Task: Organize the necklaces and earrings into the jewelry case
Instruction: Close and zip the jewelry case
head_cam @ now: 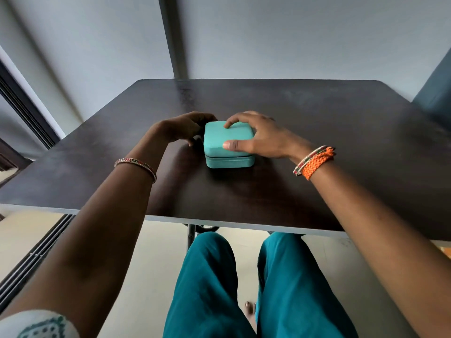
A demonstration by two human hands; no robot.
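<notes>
Surface (pixel 317 142) in front of you is a dark brown top w/ a pale front edge, set against a plain grey-white wall (pixel 292 40); a dark vertical post (pixel 174 37) runs up behind the far edge. A dark sliding-door track (pixel 26 111) sits at your left, pale floor (pixel 151 252) shows below, and your teal trousers (pixel 288 289) fill the bottom of the view.

Your right hand (pixel 263 140) lies over the jewelry case (pixel 228 146) — fingers spread and bent over the far right of the lid, index tip pressing the lid top near its back edge, thumb flat against the front face of the lid just above the seam. So that grip is wide, clamping the lid between thumb and fingers. Your left hand (pixel 185 129) is at the case's left side, fingers curled in tight by the back-left corner; something small and dark sits between fingertips and thumb there, prob. a zip pull, but I can't tell for sure what that grip pinches.

The case is a small square teal box w/ rounded corners, resting flat near the middle of the surface, lid down on the base w/ a dark seam line between the two. Contents hidden.

You wear a thin beaded bangle (pixel 136 164) on the left wrist; a similar bangle plus an orange braided band (pixel 316 163) on the right.
</notes>
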